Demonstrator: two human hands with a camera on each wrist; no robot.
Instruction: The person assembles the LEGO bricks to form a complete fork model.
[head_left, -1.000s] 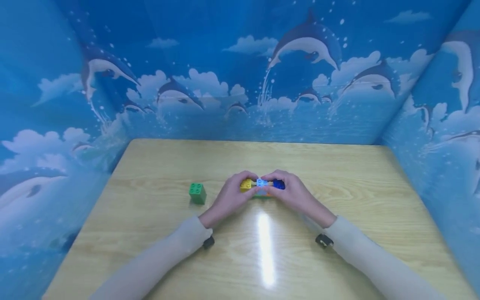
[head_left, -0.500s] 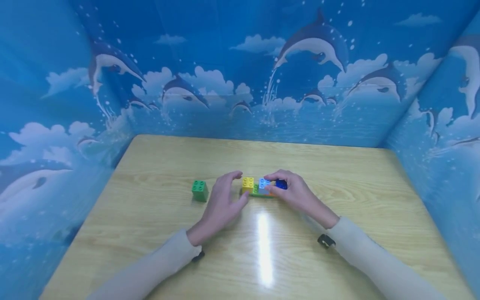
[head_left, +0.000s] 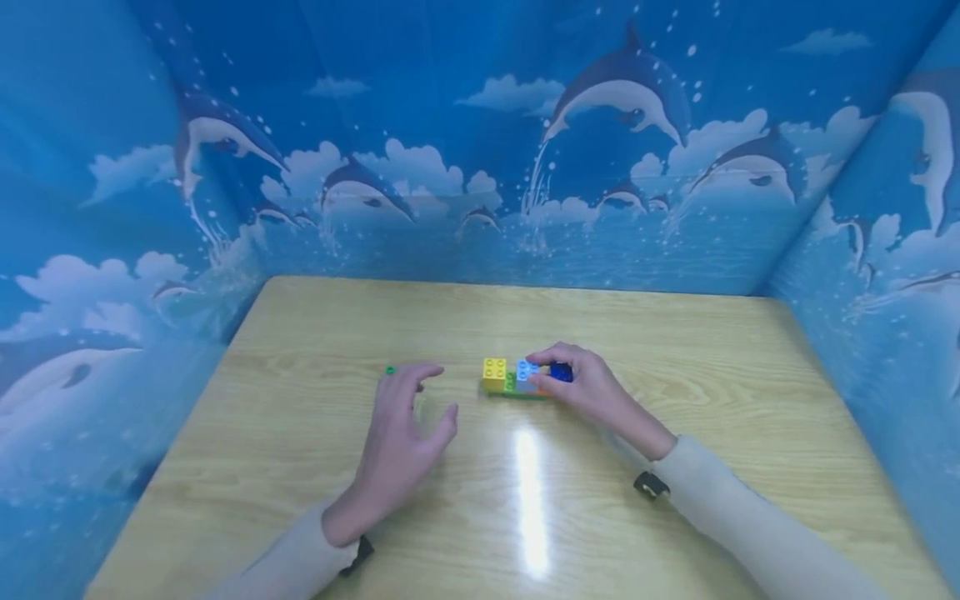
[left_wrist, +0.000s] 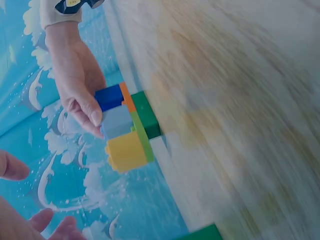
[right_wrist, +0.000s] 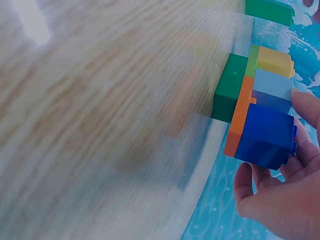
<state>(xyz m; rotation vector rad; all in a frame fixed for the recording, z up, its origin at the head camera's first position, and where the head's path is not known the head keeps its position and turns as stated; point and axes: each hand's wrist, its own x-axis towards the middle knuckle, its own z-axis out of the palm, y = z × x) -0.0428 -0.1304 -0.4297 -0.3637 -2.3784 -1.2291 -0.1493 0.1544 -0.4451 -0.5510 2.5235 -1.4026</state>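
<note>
A toy-block build stands mid-table. In the right wrist view its dark green block (right_wrist: 231, 87) is at the bottom, under an orange plate (right_wrist: 240, 120) and a lime plate (right_wrist: 252, 60). On these sit a yellow block (right_wrist: 274, 61), a light blue block (right_wrist: 272, 90) and a dark blue block (right_wrist: 265, 135). My right hand (head_left: 588, 385) pinches the light blue block between thumb and index finger. My left hand (head_left: 397, 442), fingers apart and holding nothing, hovers in front of a separate green block (head_left: 390, 370), hiding most of it.
The wooden table (head_left: 675, 350) reaches to a dolphin-patterned backdrop (head_left: 465, 167) at the back and both sides. A bright light reflection (head_left: 531, 500) lies on the tabletop in front of the build.
My left hand has let go of the build and moved left, toward the separate green block, which it now largely covers. The right hand stays at the light blue block.
</note>
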